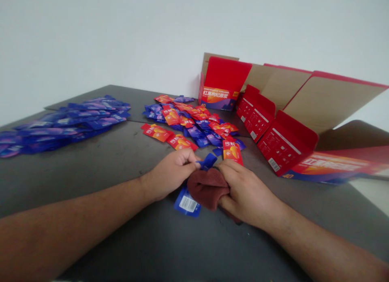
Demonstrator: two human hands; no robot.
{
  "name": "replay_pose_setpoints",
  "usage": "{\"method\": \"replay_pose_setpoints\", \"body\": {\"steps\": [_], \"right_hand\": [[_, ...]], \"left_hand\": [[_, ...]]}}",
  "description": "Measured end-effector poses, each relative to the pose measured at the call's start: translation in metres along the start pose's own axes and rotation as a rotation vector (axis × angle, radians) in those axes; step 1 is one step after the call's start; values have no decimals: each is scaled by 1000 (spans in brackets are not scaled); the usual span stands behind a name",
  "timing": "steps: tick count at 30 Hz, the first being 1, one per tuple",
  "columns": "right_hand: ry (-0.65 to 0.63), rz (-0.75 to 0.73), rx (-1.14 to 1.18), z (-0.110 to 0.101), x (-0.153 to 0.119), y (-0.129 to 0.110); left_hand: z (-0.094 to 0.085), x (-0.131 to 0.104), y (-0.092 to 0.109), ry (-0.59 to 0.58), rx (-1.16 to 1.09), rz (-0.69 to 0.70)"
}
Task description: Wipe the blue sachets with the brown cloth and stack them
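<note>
Near the middle of the table, my left hand (173,170) pinches the upper end of a blue sachet (187,203), whose lower part shows a white barcode label. My right hand (246,189) is closed around a folded reddish-brown cloth (209,189). The cloth lies against the sachet and covers its middle. A red-orange sachet (232,151) lies on the table just beyond my right hand. Past my left hand, another red-orange sachet (181,142) lies at the front of a mixed pile of red and blue sachets (194,130).
A heap of blue sachets (63,120) spreads over the left of the dark table (136,241). Open red cartons (227,81) with raised flaps stand along the right side, the nearest carton (334,166) close to my right forearm. A pale wall (121,39) rises behind.
</note>
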State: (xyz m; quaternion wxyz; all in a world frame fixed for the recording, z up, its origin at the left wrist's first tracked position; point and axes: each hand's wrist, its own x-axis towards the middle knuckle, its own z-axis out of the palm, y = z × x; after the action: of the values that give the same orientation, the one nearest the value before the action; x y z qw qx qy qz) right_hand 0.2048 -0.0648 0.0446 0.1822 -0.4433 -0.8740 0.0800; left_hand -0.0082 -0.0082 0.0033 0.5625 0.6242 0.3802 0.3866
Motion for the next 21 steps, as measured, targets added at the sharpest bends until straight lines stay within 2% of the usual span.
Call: {"method": "replay_pose_setpoints", "body": {"steps": [4,9,13,15,19,21], "right_hand": [[61,51,-37,1,0,2],[-51,-73,35,1,-1,-1],[60,75,-39,0,0,2],[69,98,-46,1,1,3],[-33,-33,25,2,1,1],[-32,-45,23,1,0,2]], "left_hand": [[0,0,-1,14,-9,-23],[0,0,2,-7,-8,6],[0,1,-3,0,-17,-41],[0,1,-4,3,-14,-42],[1,0,-1,-1,-8,4],[0,0,0,2,5,14]]}}
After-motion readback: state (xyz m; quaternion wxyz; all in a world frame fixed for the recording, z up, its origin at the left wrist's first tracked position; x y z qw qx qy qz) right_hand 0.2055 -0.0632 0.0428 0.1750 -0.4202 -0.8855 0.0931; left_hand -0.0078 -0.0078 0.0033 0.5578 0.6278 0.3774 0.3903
